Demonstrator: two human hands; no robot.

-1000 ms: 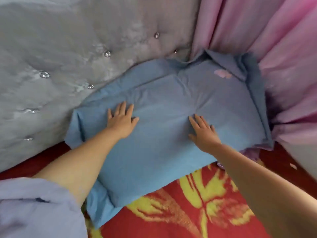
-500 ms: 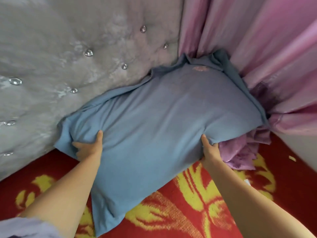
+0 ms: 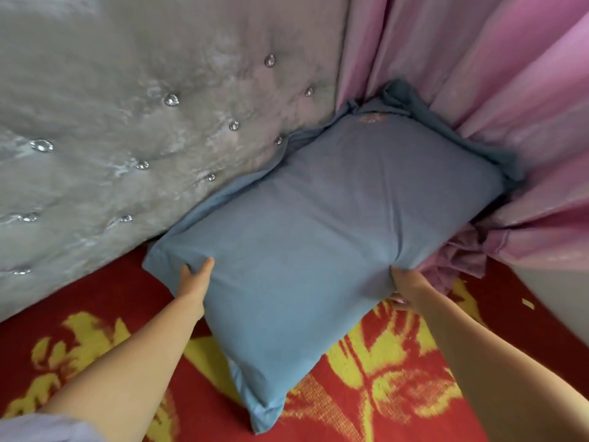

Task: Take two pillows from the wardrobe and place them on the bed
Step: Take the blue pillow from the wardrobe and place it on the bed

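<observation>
A blue pillow [image 3: 325, 237] lies on the bed, which is covered by a red blanket with yellow flowers [image 3: 398, 378]. Its far corner is pushed into the corner between the grey headboard and the pink curtain. My left hand [image 3: 194, 279] grips the pillow's left edge, thumb on top and fingers tucked under. My right hand [image 3: 404, 287] grips the near right edge, fingers mostly hidden beneath the pillow. Only this one pillow is in view.
A grey tufted headboard with crystal buttons [image 3: 143, 138] runs along the left and back. Pink curtains [image 3: 494, 90] hang at the right, their bunched hem [image 3: 455, 260] lying on the bed beside the pillow.
My hands went from lying flat on top of the pillow to gripping its side edges. The pillow has been pushed further back into the corner by the headboard and curtain.
</observation>
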